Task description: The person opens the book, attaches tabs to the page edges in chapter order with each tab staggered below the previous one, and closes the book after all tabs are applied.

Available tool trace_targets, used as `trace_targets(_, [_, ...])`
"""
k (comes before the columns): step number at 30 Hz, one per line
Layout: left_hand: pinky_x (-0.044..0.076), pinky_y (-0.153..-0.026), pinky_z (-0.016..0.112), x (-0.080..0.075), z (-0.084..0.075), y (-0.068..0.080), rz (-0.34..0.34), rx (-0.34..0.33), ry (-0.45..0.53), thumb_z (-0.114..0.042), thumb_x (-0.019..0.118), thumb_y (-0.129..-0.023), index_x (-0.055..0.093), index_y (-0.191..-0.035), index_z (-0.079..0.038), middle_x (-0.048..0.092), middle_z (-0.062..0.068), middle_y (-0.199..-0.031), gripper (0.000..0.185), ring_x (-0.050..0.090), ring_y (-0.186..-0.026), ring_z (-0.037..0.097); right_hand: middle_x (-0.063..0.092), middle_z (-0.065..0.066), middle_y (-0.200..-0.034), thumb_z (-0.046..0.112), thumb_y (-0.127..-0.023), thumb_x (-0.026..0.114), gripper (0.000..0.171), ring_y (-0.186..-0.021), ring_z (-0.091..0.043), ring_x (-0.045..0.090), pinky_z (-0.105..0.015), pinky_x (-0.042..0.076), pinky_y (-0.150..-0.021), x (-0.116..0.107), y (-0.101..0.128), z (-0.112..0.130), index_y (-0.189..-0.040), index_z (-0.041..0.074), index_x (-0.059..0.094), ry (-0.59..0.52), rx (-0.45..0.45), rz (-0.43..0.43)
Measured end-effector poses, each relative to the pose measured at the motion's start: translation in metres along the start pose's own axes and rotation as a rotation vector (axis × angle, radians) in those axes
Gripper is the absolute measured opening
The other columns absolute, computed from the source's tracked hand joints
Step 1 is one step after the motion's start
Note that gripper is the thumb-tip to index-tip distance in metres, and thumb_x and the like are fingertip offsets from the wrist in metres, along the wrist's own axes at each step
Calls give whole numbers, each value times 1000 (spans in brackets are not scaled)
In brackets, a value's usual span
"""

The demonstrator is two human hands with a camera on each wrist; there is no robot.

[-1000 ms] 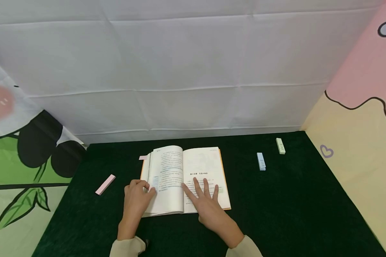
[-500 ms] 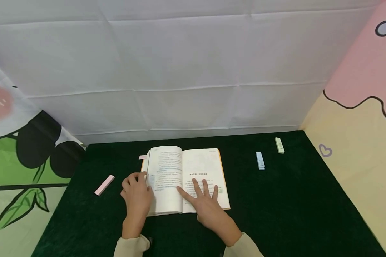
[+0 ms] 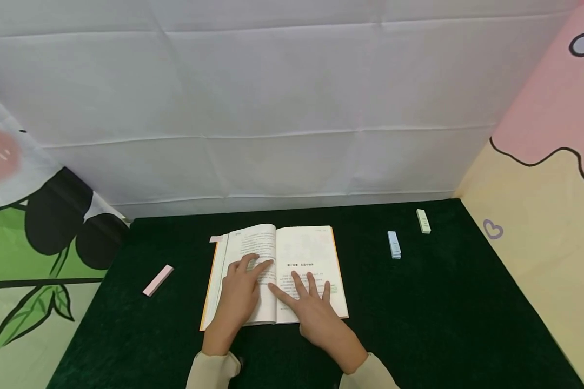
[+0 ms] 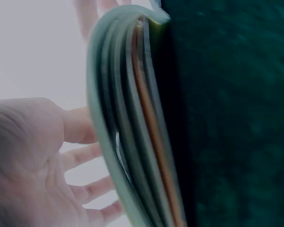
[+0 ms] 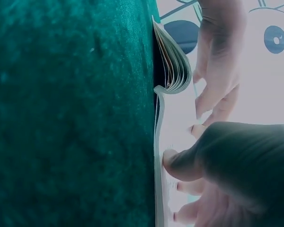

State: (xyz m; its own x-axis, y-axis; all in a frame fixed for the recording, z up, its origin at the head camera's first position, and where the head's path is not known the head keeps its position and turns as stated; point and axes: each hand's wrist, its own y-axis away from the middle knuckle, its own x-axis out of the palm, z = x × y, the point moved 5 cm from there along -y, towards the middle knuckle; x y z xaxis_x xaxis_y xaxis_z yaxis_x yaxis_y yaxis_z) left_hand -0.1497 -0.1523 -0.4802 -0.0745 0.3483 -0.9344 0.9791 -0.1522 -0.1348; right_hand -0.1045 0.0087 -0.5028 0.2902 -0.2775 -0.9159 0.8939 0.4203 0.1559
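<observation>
"What do we have under everything?"

"We have a bench [image 3: 467, 302] covered in dark green cloth [image 3: 102, 335] with a soft, slightly mottled nap."

"And what do we find lying on it?"

"We see an open book [image 3: 297, 248] near the middle, its lower edge towards us."

"Anything to the left of that?"

"A slim pink block [image 3: 158, 280] lies flat and slanted, well apart from the book."

"And on our right?"

"We count two: a pale blue block [image 3: 394, 245], and a pale green block [image 3: 423, 221] near it, farther back, towards the bench's far edge."
</observation>
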Motion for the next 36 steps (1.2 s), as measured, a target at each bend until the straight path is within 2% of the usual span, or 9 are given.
trace_targets(4, [53, -88, 62, 0, -5, -2, 13, -26, 4, -15, 61, -104, 68, -139, -26, 53, 17, -149, 37, 54, -121, 47, 29, -14, -172, -4, -87, 77, 102, -156, -52, 26, -79, 26, -115, -2, 1, -2, -160, 52, 30, 22, -8, -15])
trace_targets(8, [54, -82, 61, 4, -15, -2, 5, 10, -57, -25, 68, -101, 69, -138, -25, 50, 24, -146, 37, 54, -115, 49, 34, -11, -170, 12, -99, 70, 75, -155, -47, 32, -77, 33, -114, -3, 4, -7, -158, 45, 40, 62, -35, -70])
trace_targets(11, [53, -85, 64, 9, -22, 1, 6, 45, -106, -32, 71, -99, 69, -138, -25, 47, 28, -147, 40, 52, -118, 52, 37, -9, -169, 24, -104, 65, 57, -155, -43, 35, -74, 36, -113, -4, 6, -13, -156, 39, 47, 67, -61, -116])
trace_targets(16, [49, -94, 68, 12, -27, 5, 1, 36, -115, -38, 78, -93, 69, -139, -24, 43, 30, -147, 49, 48, -125, 56, 42, -8, -166, 36, -103, 66, 52, -154, -38, 39, -70, 37, -116, -7, 9, -23, -153, 34, 52, 37, -77, -156])
trace_targets(23, [48, -96, 68, 11, -27, 5, 8, -28, -109, -37, 86, -86, 71, -135, -23, 44, 28, -145, 54, 47, -126, 55, 55, -7, -154, 49, -100, 66, 47, -143, -28, 53, -54, 47, -113, -15, 14, -35, -141, 27, 64, 101, -74, -226])
trace_targets(29, [45, -98, 67, 13, -26, 3, 39, -76, -97, -39, 87, -84, 70, -136, -26, 42, 25, -148, 56, 44, -128, 52, 66, -5, -140, 45, -102, 64, 42, -128, -27, 62, -49, 52, -105, -28, 16, -57, -135, 19, 68, 81, 12, -340])
trace_targets(32, [44, -97, 68, 12, -27, 2, 39, -81, -88, -39, 88, -84, 71, -136, -27, 42, 26, -149, 56, 43, -128, 51, 68, -8, -134, 38, -104, 63, 38, -119, -27, 65, -47, 55, -100, -40, 18, -74, -132, 14, 68, 30, 98, -434])
trace_targets(36, [44, -96, 67, 12, -27, 0, 45, -84, -90, -40, 88, -83, 70, -137, -27, 41, 26, -150, 57, 42, -127, 50, 67, -15, -132, 31, -107, 59, 34, -116, -32, 65, -50, 56, -95, -58, 21, -104, -130, 8, 67, -82, 243, -549])
